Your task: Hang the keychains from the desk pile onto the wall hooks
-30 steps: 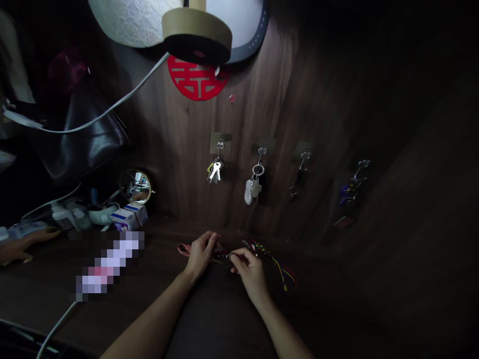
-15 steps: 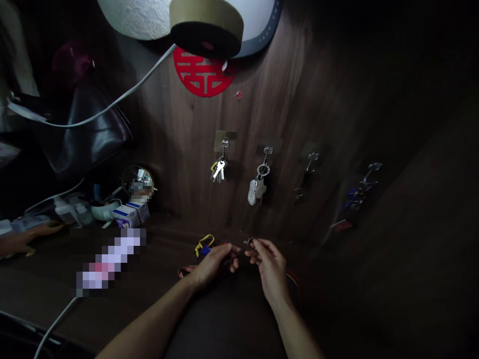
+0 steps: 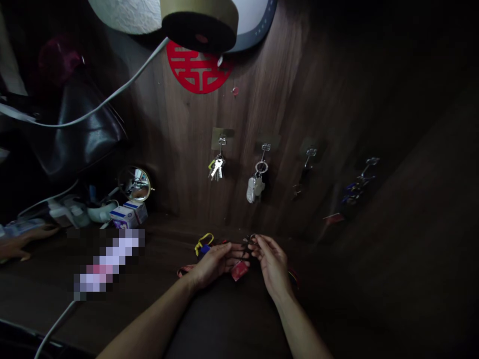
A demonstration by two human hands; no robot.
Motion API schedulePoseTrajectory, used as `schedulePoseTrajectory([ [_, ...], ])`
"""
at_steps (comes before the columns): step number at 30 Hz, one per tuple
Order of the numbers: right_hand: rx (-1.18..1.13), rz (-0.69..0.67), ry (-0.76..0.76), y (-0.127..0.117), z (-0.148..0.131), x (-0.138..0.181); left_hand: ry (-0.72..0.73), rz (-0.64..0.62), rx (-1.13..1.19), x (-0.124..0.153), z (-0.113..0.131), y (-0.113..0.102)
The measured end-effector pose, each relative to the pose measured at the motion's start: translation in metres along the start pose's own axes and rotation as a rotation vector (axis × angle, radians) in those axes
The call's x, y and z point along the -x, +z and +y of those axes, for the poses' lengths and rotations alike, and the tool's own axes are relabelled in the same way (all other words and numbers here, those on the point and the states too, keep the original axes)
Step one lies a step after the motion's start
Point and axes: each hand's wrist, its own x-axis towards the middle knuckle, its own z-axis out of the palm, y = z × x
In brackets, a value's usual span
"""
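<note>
Small red tag (image 3: 239,271) on a dark cord (image 3: 244,253), dangling between both hands over a dark wooden desk (image 3: 45,294)
Right hand (image 3: 273,264) pinched on a small metal ring (image 3: 252,238); left hand (image 3: 213,267) beside the cord, hold unclear; yellow-and-blue fob (image 3: 204,245), pink strap (image 3: 182,271) just left.

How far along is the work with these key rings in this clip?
Keys and a white fob already hang from wall hooks. The right hand pinches a small metal ring with a red tag hanging, the left hand beside it. Unhung: a yellow clip and a pink strap.
</note>
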Motion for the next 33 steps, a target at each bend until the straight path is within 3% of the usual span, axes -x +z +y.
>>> schedulePoseTrajectory([
  [10, 0.041, -0.031, -0.003, 0.000, -0.003, 0.001, -0.008, -0.008, -0.024, 0.001, 0.000, -0.002],
  [25, 0.466, -0.154, -0.194, 0.003, 0.000, 0.008, 0.131, 0.096, -0.260, 0.000, -0.002, 0.011],
  [33, 0.404, -0.140, -0.067, 0.003, 0.005, 0.006, 0.205, 0.149, -0.301, 0.002, 0.001, 0.016],
])
